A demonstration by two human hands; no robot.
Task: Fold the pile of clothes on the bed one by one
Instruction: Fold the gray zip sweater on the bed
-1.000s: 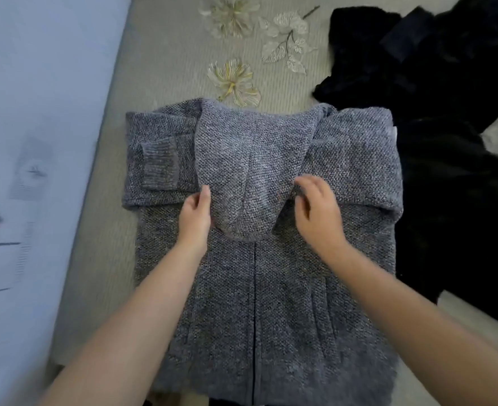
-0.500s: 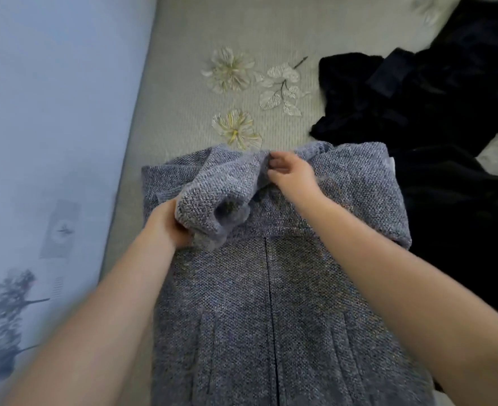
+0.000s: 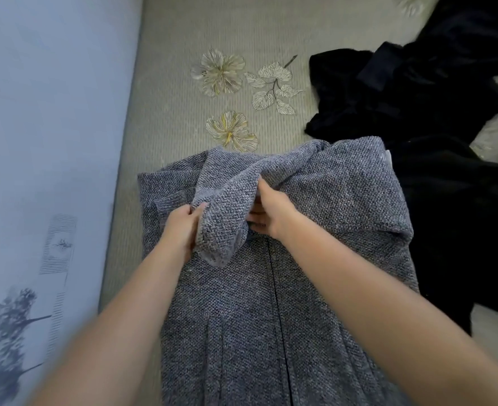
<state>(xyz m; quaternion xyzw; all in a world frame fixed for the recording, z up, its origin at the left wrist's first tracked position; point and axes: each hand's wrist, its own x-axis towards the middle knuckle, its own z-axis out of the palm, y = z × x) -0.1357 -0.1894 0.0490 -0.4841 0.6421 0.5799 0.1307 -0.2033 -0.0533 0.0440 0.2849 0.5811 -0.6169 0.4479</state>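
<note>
left hand (image 3: 183, 227) grips hood (image 3: 227, 206) edge | right hand (image 3: 271, 215) fingers tucked under hood, grasping | grey knit jacket (image 3: 271, 317) flat on bed (image 3: 168, 98) | black clothes (image 3: 432, 127) beside

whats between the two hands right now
In the head view, the bunched hood of the grey knit hoodie lies between the left hand and the right hand; both hands grip it.
</note>
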